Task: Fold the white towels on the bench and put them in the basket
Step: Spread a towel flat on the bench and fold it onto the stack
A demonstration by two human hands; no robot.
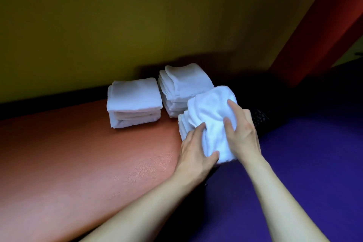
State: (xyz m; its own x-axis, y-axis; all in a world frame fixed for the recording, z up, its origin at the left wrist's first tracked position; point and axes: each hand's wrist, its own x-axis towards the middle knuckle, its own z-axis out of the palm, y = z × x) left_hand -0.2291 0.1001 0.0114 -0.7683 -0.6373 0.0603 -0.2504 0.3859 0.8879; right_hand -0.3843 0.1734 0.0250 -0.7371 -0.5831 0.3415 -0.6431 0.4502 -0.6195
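Both my hands hold a stack of folded white towels point(211, 110) at the right end of the reddish bench point(78, 153). My left hand point(196, 149) grips its near left side, thumb curled over the front corner. My right hand point(242, 129) clasps its right side, fingers spread on top. Two more folded white stacks stand on the bench near the wall: a low one point(133, 102) on the left and a taller one point(182, 86) behind the held stack. A dark woven basket point(259, 119) shows only partly, behind my right hand.
A yellow-green wall point(137, 25) runs behind the bench. A red pillar point(322, 31) slants at the upper right. Purple floor point(304, 163) lies to the right of the bench end. The bench's left and middle surface is bare.
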